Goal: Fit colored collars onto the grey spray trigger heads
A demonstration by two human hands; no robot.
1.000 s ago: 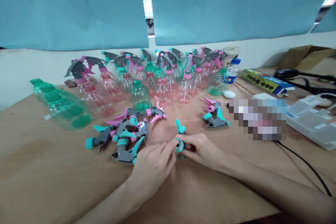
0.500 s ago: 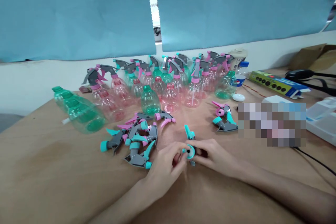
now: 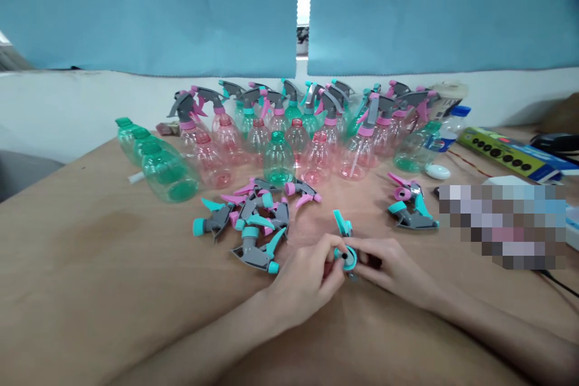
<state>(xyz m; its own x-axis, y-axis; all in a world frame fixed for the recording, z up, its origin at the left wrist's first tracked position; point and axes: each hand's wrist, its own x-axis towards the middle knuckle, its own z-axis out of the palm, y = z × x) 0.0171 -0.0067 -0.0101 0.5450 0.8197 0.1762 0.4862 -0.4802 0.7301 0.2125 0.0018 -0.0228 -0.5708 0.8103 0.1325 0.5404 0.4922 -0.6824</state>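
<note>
My right hand (image 3: 391,262) grips a grey and teal trigger spray head (image 3: 348,258). Its round collar faces me, showing a dark hole at the centre, and its teal trigger points up and away. At the collar's left side, my left hand (image 3: 310,274) pinches a small teal part, mostly hidden by the fingertips. Left of my hands lies a pile of loose spray heads (image 3: 253,250), grey with teal or pink parts. A grey and teal spray head (image 3: 414,217) lies to the right beside a pink one (image 3: 404,190).
Several clear pink bottles (image 3: 316,160) and green bottles (image 3: 279,160) stand behind the pile, many with spray heads on. Green bottles (image 3: 169,175) lean at the left. Rightward are a blue-capped bottle (image 3: 452,126), a white oval object (image 3: 438,172) and a green-blue box (image 3: 502,154).
The view has swung left, so everything sits further right in the picture. My left fingertips have closed further over the collar's left side; my right hand keeps its grip.
</note>
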